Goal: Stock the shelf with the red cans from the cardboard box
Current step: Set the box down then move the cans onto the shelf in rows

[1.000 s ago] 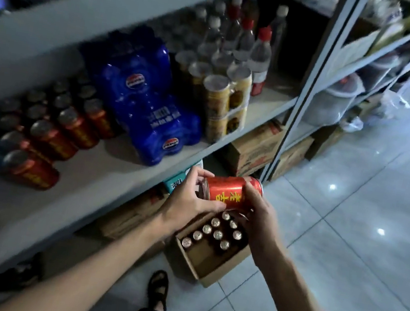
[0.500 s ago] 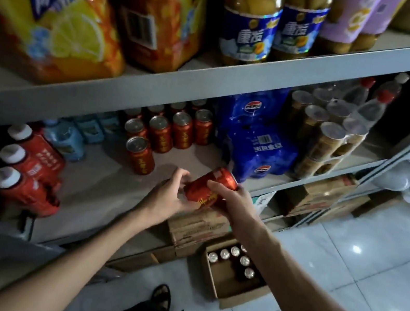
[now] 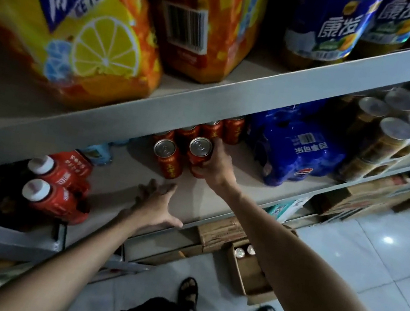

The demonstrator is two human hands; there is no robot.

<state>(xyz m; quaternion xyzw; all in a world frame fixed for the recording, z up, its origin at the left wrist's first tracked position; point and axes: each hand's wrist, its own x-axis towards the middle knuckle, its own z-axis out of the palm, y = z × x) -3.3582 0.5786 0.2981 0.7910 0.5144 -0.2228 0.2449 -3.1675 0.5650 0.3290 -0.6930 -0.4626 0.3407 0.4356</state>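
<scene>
My right hand (image 3: 217, 167) grips a red can (image 3: 199, 150) and holds it upright on the middle shelf (image 3: 219, 208), right beside another red can (image 3: 168, 157). Behind these two stands a row of several red cans (image 3: 212, 130), partly hidden under the shelf above. Fingers spread, my left hand (image 3: 155, 205) rests flat on the shelf board near its front edge and holds nothing. On the floor below, the open cardboard box (image 3: 250, 274) shows two can tops; my right forearm covers most of it.
A blue shrink-wrapped pack (image 3: 297, 151) stands right of the cans, with wrapped tins (image 3: 393, 136) further right. Red bottles (image 3: 56, 185) lie at the left. Large drink packs (image 3: 66, 21) fill the upper shelf. Flattened cartons (image 3: 226, 231) sit under the shelf. My sandalled feet (image 3: 189, 293) stand on grey tiles.
My right hand has carried the can from in front of the shelf onto it, beside the front can. My left hand has let go and dropped to the shelf board.
</scene>
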